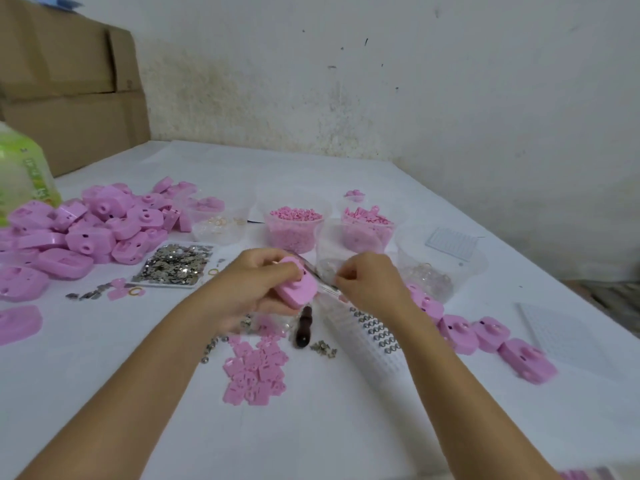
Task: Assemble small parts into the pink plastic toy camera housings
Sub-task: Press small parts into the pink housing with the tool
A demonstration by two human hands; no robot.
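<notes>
A: Housing (297, 286) sits clamped in our left hand (258, 277) above the counter (104, 393), mid-scene; our right hand (367, 277) pinches tweezers (323, 284) at its right edge.

B: We should brace it and seat the part squarely.

A: Counts: four finished housings (491, 336) right, four tubs (294, 225) far, one dark tool (304, 327).

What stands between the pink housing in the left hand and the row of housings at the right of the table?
The right hand with its thin metal tool lies between the held housing and the row of housings.
</notes>
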